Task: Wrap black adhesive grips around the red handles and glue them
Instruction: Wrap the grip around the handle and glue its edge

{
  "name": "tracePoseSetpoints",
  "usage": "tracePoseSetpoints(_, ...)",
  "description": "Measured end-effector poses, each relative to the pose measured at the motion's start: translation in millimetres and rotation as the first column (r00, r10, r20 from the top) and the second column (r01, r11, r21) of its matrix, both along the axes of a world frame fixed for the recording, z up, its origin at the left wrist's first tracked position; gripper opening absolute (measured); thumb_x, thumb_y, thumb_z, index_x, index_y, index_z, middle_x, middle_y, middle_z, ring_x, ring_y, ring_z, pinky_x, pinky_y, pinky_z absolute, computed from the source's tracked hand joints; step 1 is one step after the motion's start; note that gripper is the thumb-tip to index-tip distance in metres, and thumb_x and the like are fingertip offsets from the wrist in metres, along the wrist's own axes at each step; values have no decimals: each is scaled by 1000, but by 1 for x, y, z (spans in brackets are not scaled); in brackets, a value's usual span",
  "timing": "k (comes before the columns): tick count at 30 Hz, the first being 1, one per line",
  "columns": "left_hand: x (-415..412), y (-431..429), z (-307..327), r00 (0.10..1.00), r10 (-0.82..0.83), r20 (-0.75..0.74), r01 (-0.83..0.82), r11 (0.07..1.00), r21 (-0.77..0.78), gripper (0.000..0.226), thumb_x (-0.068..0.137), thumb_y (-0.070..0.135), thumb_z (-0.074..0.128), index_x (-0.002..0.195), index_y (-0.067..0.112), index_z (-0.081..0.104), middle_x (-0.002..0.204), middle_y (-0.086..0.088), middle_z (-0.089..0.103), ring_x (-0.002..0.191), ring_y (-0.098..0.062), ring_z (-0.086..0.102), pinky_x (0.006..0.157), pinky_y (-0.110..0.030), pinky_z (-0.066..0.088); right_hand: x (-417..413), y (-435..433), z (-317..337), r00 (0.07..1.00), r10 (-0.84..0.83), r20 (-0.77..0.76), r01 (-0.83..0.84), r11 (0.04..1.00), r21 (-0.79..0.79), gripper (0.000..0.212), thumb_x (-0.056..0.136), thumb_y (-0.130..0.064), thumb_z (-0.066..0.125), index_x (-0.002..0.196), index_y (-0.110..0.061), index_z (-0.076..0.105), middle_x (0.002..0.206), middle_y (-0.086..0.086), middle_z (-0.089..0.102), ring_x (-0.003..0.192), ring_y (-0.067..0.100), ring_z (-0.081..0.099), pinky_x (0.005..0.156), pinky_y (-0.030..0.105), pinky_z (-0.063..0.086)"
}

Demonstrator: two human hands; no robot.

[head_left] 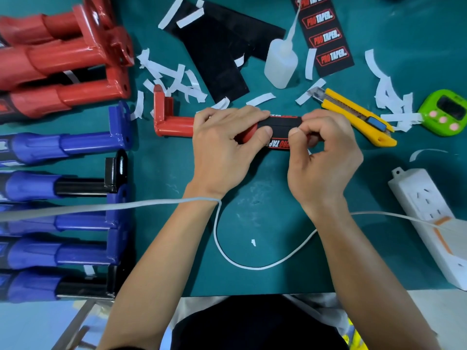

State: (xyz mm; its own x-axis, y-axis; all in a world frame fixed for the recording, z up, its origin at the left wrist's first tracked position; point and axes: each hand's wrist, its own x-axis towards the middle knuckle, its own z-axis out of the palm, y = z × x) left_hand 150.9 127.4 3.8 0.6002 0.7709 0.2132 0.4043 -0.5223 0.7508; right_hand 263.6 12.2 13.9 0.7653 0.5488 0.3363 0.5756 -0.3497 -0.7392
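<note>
Left hand [222, 145] grips a red handle [174, 122]; right hand [326, 157] pinches the black grip [283, 123] nearly wrapped round it; gluing looks undone, glue bottle [280, 63] lying apart.

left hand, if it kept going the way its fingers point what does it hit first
Its fingers point right along the red handle, so the left hand would slide over the black wrap and probably meet the right hand first, which pinches the wrap's far end.
</note>
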Motion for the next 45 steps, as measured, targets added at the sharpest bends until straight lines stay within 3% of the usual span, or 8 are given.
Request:
tracePoseSetpoints(10, 2, -4, -1, 1000, 26, 6, -26, 999, -38, 14, 89, 29, 79, 102, 29, 83, 108, 34, 65, 103, 5, 61, 103, -26, 29, -4, 5, 2, 997, -1, -80, -2, 999, -34, 8, 89, -6, 60, 81, -3, 59, 103, -3, 62, 91, 26, 58, 76, 28, 46)
tracePoseSetpoints(15, 2, -7, 0, 999, 28, 18, -28, 999, -27, 11, 90, 29, 78, 100, 28, 83, 108, 27, 73, 100, -1, 63, 102, -26, 28, -4, 4, 2, 994, -10, -105, 4, 998, -60, 7, 89, -5, 57, 82, -7, 57, 111, -6, 68, 105, 23, 61, 85, 7, 36)
tracePoseSetpoints(20, 2, -10, 1, 998, 52, 42, -52, 999, -1, 9, 90, 27, 80, 97, 26, 84, 106, 20, 77, 96, -4, 64, 99, -28, 29, -3, 3, 2, 984, -13, -178, 7, 999, -32, 12, 89, -8, 58, 82, -18, 54, 110, -16, 65, 106, 16, 63, 83, 3, 36)
tracePoseSetpoints(26, 5, -11, 2, 997, 70, 43, -71, 997, 17, 7, 92, 25, 78, 93, 25, 84, 101, 19, 78, 90, -6, 66, 96, -31, 31, -1, 3, -2, 948, 33, -318, -39, 999, -14, 13, 89, -6, 56, 84, -15, 48, 115, -11, 70, 79, 1, 61, 72, 9, 40)
tracePoseSetpoints(32, 3, -8, 8, 999, 33, 18, -34, 995, 92, 16, 92, 32, 75, 102, 23, 83, 106, 15, 78, 94, -12, 69, 94, -34, 36, 9, 1, 2, 881, 90, -464, -65, 996, 69, 31, 86, 1, 61, 83, -27, 48, 117, -4, 74, 96, 10, 69, 79, 32, 51)
tracePoseSetpoints(36, -6, -4, 5, 980, -83, -183, 118, 975, 189, 68, 74, 55, 81, 135, 28, 69, 127, 14, 71, 109, -13, 63, 97, -33, 35, 11, 0, 3, 872, 149, -466, -105, 987, 119, 34, 88, 2, 62, 86, -29, 48, 118, 1, 73, 104, 11, 70, 85, 24, 51)
tracePoseSetpoints(42, -7, -4, 4, 970, -115, -214, 145, 981, 131, 56, 84, 58, 76, 130, 28, 69, 128, 13, 70, 115, -11, 62, 95, -28, 27, 12, -2, -3, 877, 166, -452, -117, 984, 135, 25, 90, -6, 63, 94, -28, 52, 123, -2, 73, 108, 17, 70, 91, 44, 58)
tracePoseSetpoints(45, -7, -6, 5, 976, -110, -187, 133, 984, 115, 57, 84, 57, 79, 129, 24, 72, 129, 8, 72, 113, -15, 65, 96, -32, 33, 12, -6, -3, 896, 242, -372, -219, 970, 105, 30, 86, -14, 70, 113, -17, 58, 137, -6, 67, 127, 15, 63, 104, 36, 52)
